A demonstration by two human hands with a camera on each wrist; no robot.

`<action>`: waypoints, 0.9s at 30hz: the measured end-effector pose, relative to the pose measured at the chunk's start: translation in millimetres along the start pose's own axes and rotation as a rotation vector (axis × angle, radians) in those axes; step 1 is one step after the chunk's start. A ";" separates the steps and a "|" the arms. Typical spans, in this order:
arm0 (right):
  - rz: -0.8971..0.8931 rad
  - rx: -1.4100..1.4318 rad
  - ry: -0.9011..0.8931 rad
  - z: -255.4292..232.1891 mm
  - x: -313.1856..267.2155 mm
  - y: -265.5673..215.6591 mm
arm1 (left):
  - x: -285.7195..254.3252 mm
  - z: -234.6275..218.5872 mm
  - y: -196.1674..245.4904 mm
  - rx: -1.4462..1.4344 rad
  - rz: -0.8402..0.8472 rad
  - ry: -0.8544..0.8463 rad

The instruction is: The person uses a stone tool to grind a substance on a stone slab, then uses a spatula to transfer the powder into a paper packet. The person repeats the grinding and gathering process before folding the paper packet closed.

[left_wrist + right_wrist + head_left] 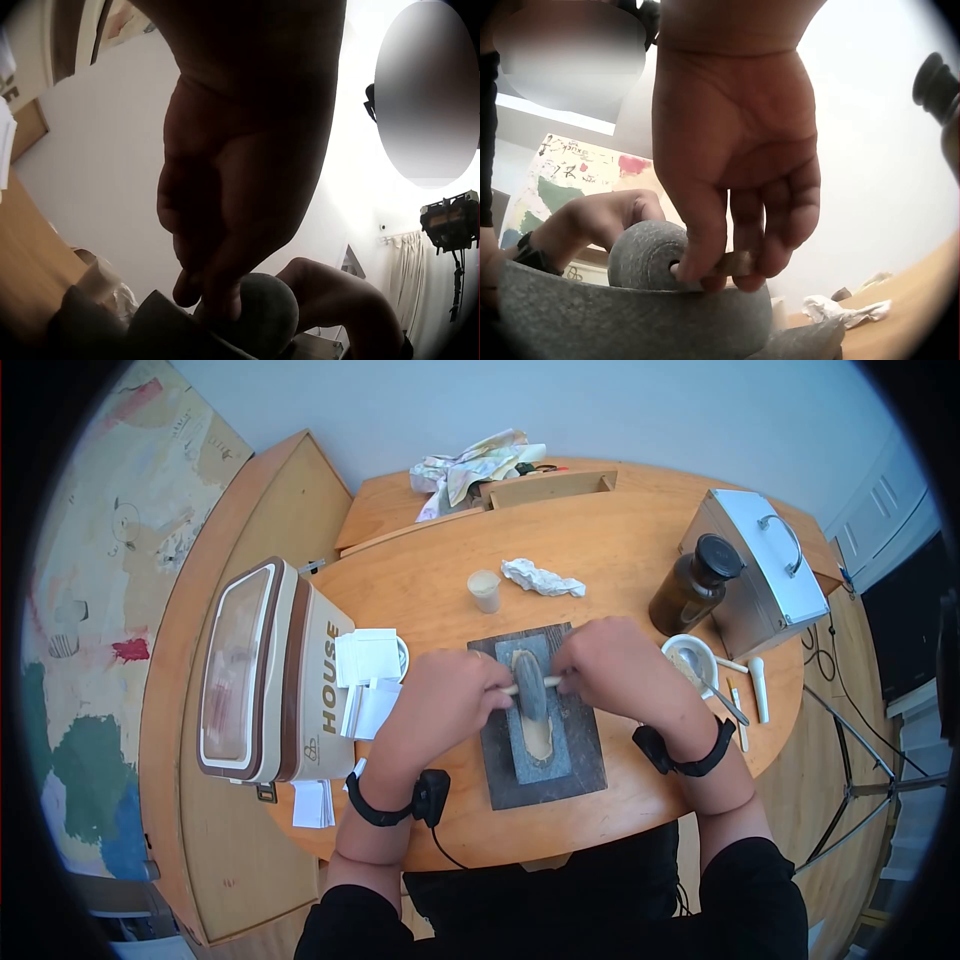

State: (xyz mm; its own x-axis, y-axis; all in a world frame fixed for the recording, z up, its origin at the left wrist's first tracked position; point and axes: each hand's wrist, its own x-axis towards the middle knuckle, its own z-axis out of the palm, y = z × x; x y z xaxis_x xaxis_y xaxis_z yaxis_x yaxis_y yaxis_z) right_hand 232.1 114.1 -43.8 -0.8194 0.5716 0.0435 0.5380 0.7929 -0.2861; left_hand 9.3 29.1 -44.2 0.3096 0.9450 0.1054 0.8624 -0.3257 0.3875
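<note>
A grey stone grinding wheel (533, 695) stands upright in the long channel of a stone trough (561, 752). Pale powder (538, 740) lies along the channel, mostly on the side near the body. A short wooden axle (736, 263) runs through the wheel and sticks out on both sides. My left hand (462, 685) grips its left end, fingers curled over it. On the opposite side my right hand (605, 660) pinches the right end between thumb and fingers. Beneath the trough is a dark rectangular board (588, 772).
Beyond the board are a small cup (484, 591) and a crumpled tissue (543, 578). To the right stand a brown jar (688, 597), a metal case (760, 575), a white bowl (706, 660) with a spoon, and a pestle (758, 690). A HOUSE box (325, 660) and white papers (365, 658) occupy the left.
</note>
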 end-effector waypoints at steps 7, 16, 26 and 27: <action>0.043 0.007 0.110 1.0 3.1 1.7 | 3.4 2.5 -4.7 -0.029 -0.050 0.107; -0.021 0.092 -0.090 -4.0 -7.4 -3.4 | -6.0 -0.9 5.7 -0.034 0.005 -0.144; 0.002 -0.012 -0.010 1.5 -0.9 -3.5 | 0.7 1.2 -2.2 -0.071 -0.044 -0.037; 0.024 -0.037 0.057 3.8 1.5 -1.9 | 2.5 4.6 -7.1 -0.043 -0.059 0.049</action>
State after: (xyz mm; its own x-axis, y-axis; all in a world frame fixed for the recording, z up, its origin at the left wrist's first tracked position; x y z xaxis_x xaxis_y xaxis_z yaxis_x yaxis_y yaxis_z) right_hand 229.1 112.6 -46.8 -0.7941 0.6008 0.0917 0.5652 0.7854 -0.2523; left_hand 5.8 33.7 -50.9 0.2379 0.9631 0.1255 0.8604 -0.2689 0.4328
